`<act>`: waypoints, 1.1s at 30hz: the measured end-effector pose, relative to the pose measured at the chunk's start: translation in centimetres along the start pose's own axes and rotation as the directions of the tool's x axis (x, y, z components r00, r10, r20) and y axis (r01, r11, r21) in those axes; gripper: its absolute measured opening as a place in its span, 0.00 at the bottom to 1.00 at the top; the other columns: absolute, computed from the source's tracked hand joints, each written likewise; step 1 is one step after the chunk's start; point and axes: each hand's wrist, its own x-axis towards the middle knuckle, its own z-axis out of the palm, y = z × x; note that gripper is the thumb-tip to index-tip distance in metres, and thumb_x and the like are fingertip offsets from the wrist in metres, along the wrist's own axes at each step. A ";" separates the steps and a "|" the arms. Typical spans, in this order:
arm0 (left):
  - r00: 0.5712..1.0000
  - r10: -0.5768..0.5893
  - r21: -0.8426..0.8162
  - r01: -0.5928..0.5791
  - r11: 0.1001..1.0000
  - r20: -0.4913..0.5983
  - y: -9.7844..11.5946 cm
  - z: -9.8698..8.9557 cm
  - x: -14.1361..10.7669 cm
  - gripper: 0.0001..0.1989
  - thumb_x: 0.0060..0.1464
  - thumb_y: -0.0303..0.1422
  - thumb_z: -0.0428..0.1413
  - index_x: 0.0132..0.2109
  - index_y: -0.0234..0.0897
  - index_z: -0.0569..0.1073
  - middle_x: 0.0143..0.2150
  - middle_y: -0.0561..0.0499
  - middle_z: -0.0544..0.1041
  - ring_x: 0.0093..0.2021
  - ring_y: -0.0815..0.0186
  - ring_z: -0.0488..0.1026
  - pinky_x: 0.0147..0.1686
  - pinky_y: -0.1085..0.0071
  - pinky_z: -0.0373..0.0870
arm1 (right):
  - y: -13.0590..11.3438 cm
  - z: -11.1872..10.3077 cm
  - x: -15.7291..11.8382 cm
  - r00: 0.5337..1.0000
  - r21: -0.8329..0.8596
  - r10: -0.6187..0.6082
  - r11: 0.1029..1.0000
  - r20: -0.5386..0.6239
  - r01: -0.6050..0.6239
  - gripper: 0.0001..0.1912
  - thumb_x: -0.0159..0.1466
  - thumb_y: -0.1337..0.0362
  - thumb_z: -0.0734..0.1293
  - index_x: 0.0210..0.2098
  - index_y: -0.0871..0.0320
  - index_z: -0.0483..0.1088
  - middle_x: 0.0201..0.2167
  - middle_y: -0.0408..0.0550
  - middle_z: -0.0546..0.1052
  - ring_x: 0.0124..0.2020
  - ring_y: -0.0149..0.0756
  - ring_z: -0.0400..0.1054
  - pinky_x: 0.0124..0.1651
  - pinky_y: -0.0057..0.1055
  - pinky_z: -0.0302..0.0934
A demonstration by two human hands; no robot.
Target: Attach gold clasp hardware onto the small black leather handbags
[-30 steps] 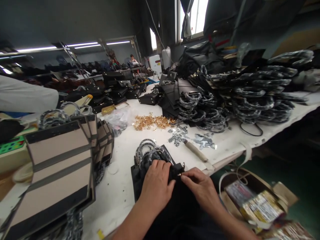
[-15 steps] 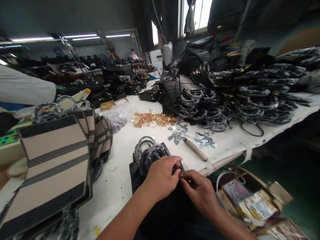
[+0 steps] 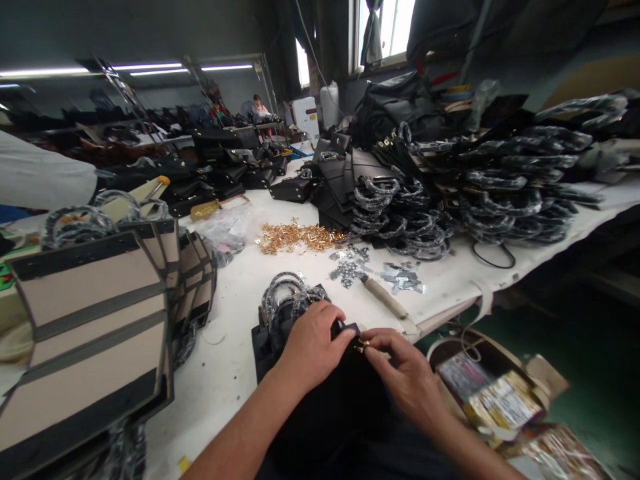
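Note:
My left hand is closed on the edge of a black handbag piece, its thumb and fingers pinching the dark material. Just to the right, my right hand pinches a small gold metal fitting between thumb and fingertips, close against that edge. Plastic-wrapped handles rise from the black bag behind my left hand. Beyond lie a heap of small gold fittings, scattered silver metal plates and a tool with a wrapped handle.
Bag panels with beige backing stand at the left. Black bag parts with wrapped handles are piled at the right back. A clear plastic bag lies by the gold heap. Below the table's right edge is an open box. A person sits far back.
The gold fitting now shows at my right fingertips, a little apart from the bag edge, where the hands were pressed together before. The view has shifted slightly to the right.

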 end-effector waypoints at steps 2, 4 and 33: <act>0.999 0.035 0.083 -0.038 0.996 0.034 -0.5 0.3 -0.9 0.06 0.58 0.30 0.62 0.43 0.39 0.74 0.44 0.50 0.76 0.48 0.59 0.73 0.51 0.61 0.70 | 0.4 -1.0 0.4 0.997 0.047 0.077 0.996 -0.005 -0.077 0.09 0.69 0.56 0.69 0.37 0.55 0.76 0.42 0.50 0.80 0.45 0.43 0.74 0.51 0.35 0.66; 0.993 0.061 0.208 -0.080 0.975 0.099 -0.2 0.4 -1.5 0.08 0.59 0.28 0.61 0.46 0.39 0.73 0.46 0.48 0.75 0.49 0.56 0.71 0.51 0.59 0.70 | 0.8 -1.4 0.8 0.995 0.060 0.092 0.994 0.029 -0.093 0.10 0.67 0.56 0.70 0.36 0.56 0.77 0.37 0.48 0.80 0.40 0.41 0.73 0.47 0.34 0.65; 0.936 -0.302 0.203 0.265 0.943 0.181 1.5 -1.4 -2.2 0.17 0.52 0.32 0.66 0.42 0.45 0.64 0.34 0.54 0.78 0.39 0.52 0.80 0.37 0.64 0.62 | 0.9 -0.8 0.2 0.958 -0.206 -0.260 0.938 0.117 0.280 0.09 0.69 0.68 0.69 0.48 0.53 0.79 0.36 0.45 0.82 0.37 0.36 0.77 0.43 0.29 0.69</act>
